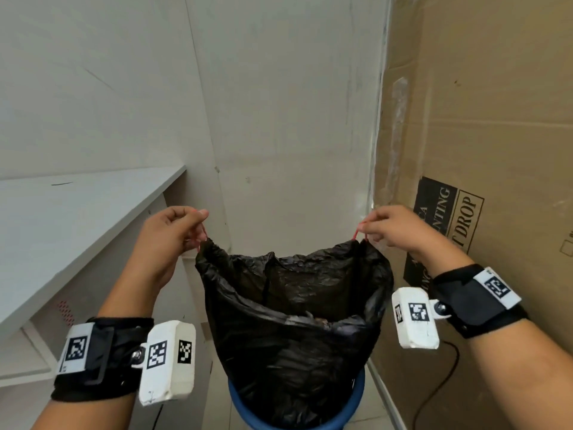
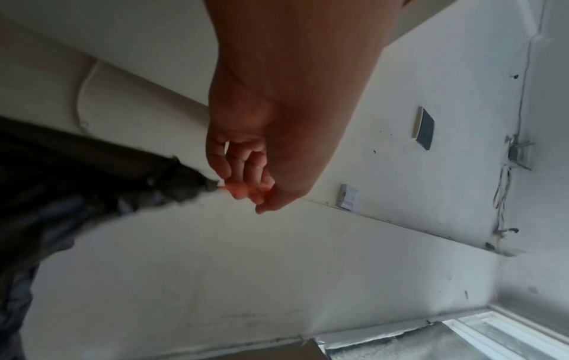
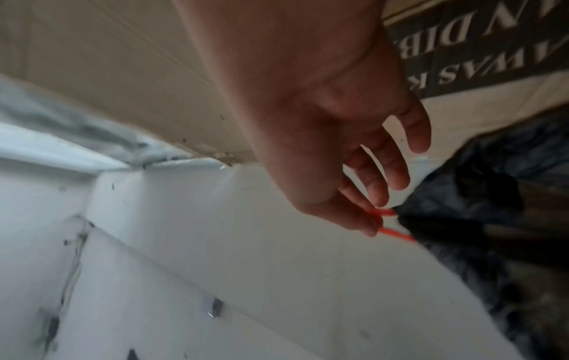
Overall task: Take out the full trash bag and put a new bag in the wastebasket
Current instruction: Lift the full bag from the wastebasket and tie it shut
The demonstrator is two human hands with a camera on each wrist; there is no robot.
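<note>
A black trash bag [image 1: 294,311] hangs stretched between my two hands, its lower part still inside the blue wastebasket [image 1: 356,395] at the bottom of the head view. My left hand [image 1: 176,231] pinches the red drawstring [image 1: 201,235] at the bag's left top corner. My right hand [image 1: 393,226] pinches the red drawstring [image 1: 359,231] at the right top corner. The bag's mouth gapes open, with trash dimly visible inside. In the left wrist view my left hand [image 2: 246,185] holds the red string beside the bag [image 2: 92,185]. In the right wrist view the red drawstring [image 3: 394,231] runs from my right hand [image 3: 363,194] to the bag [image 3: 492,219].
A large cardboard box [image 1: 496,150] stands close on the right, with a black cable [image 1: 446,377] on the floor beside it. A white desk [image 1: 77,212] is on the left. A white wall [image 1: 279,103] rises straight ahead behind the wastebasket.
</note>
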